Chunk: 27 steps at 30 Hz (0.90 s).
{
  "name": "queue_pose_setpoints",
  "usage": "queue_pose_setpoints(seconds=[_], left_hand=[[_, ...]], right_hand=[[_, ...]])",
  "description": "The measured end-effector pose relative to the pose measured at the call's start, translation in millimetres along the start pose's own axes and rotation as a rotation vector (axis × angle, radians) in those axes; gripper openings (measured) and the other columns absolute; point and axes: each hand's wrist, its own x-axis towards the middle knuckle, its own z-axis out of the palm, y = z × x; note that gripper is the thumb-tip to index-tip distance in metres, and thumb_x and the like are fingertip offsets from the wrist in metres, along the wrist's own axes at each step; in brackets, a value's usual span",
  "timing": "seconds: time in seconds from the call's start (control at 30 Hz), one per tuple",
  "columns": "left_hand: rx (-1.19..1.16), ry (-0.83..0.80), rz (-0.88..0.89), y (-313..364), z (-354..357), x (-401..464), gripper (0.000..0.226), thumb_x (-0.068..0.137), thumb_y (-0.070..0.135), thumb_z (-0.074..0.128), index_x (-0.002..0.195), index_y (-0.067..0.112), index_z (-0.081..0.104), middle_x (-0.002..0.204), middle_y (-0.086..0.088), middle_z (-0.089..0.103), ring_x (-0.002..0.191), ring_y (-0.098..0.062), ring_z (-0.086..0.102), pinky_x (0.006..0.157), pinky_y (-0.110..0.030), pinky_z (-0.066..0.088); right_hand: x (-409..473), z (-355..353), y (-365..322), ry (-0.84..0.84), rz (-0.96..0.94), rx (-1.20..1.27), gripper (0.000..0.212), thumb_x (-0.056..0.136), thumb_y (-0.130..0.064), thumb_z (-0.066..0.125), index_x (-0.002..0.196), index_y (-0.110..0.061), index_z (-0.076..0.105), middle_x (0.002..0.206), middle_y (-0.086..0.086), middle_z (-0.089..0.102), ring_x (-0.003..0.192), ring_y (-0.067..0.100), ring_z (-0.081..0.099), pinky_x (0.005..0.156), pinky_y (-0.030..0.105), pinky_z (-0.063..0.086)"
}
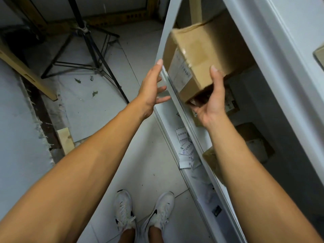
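Cardboard box (201,55) in right hand (212,104), label (180,72) illegible

A white shipping label (179,72) on the side of the cardboard box (201,50) carries lines of small print and a row of characters near its lower edge, all too blurred to read. The paper slips (185,151) scattered on the floor (140,155) bear bold printed characters, also illegible. Each white shoe (122,213) shows a black swoosh mark. The dark-printed sticker (230,104) on a lower box (198,120) is unreadable.
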Motion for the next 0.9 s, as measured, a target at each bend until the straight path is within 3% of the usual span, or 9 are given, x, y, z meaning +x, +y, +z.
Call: queue_pose_setpoints(seconds=[0.07,0.23,0.33,0.43,0.53,0.6,0.73,0.8,0.9], left_hand=[[-0.061,-0.025,-0.036,-1,-12,-7,0.065,0.097,0.069,0.041,0.153,0.037,0.039,0.148,-0.010,0.044,0.122,-0.033,0.059,0.086,-0.048,0.062],[-0.297,0.002,-0.223,-12,-62,-18,0.089,0.083,0.079,0.056,0.152,0.024,0.040,0.141,-0.022,0.054,0.107,-0.045,0.070,0.090,-0.061,0.057],[-0.226,-0.119,-0.377,-21,-95,-25,0.101,0.073,0.081,0.065,0.145,0.012,0.048,0.138,-0.016,0.056,0.120,-0.039,0.061,0.093,-0.062,0.054],[-0.146,-0.137,-0.511,-38,-124,-39,0.099,0.073,0.084,0.060,0.140,0.012,0.055,0.132,-0.022,0.061,0.115,-0.042,0.065,0.100,-0.070,0.046],[-0.217,-0.170,-0.577,-57,-148,-61,0.093,0.076,0.087,0.050,0.137,0.018,0.061,0.148,-0.023,0.051,0.129,-0.051,0.054,0.100,-0.079,0.036],[-0.259,-0.187,-0.575,-66,-159,-76,0.096,0.070,0.091,0.050,0.138,0.024,0.061,0.144,-0.022,0.055,0.127,-0.055,0.054,0.096,-0.085,0.033],[-0.258,-0.259,-0.573,-82,-175,-96,0.110,0.051,0.090,0.067,0.141,0.027,0.059,0.145,-0.023,0.054,0.129,-0.057,0.049,0.094,-0.089,0.028],[-0.231,-0.288,-0.582,-88,-180,-104,0.116,0.043,0.080,0.083,0.142,0.025,0.057,0.143,-0.024,0.056,0.130,-0.057,0.048,0.095,-0.088,0.028],[-0.210,-0.302,-0.528,-101,-183,-113,0.111,0.041,0.058,0.096,0.138,0.018,0.059,0.144,-0.020,0.054,0.130,-0.046,0.051,0.101,-0.081,0.033]], right_hand=[[-10,-6,12,-0.023,-0.020,-0.068,0.112,0.052,-0.066,0.086,0.147,-0.026,0.043,0.136,0.008,0.062,0.120,0.030,0.063,0.094,0.057,0.055],[-25,-25,35,-0.142,-0.078,-0.232,0.107,0.061,-0.050,0.083,0.153,-0.030,0.033,0.144,0.005,0.055,0.127,0.025,0.058,0.095,0.051,0.056],[-38,-37,49,-0.241,-0.165,-0.463,0.121,0.057,-0.043,0.092,0.156,-0.038,0.023,0.151,-0.001,0.046,0.136,0.016,0.050,0.108,0.046,0.049],[-49,-44,58,-0.390,-0.247,-0.745,0.137,0.055,-0.035,0.099,0.158,-0.044,0.010,0.163,-0.010,0.027,0.146,0.001,0.032,0.120,0.036,0.035],[-57,-46,70,-0.528,-0.271,-0.976,0.150,0.052,-0.039,0.101,0.157,-0.047,-0.005,0.167,-0.021,0.009,0.152,0.000,0.016,0.125,0.043,0.023],[-61,-45,79,-0.590,-0.289,-1.082,0.154,0.051,-0.042,0.100,0.155,-0.049,-0.013,0.167,-0.022,0.001,0.153,0.001,0.010,0.125,0.048,0.022],[-68,-52,94,-0.684,-0.234,-1.168,0.157,0.048,-0.052,0.098,0.154,-0.050,-0.018,0.166,-0.024,-0.010,0.154,0.000,0.000,0.124,0.050,0.023],[-70,-55,102,-0.725,-0.101,-0.949,0.145,0.052,-0.057,0.094,0.157,-0.047,-0.005,0.167,-0.021,0.002,0.153,0.004,0.013,0.121,0.046,0.031],[-79,-49,110,-0.596,0.143,-0.530,0.107,0.055,-0.077,0.080,0.147,-0.038,0.042,0.144,-0.003,0.056,0.127,0.013,0.059,0.101,0.047,0.053]])
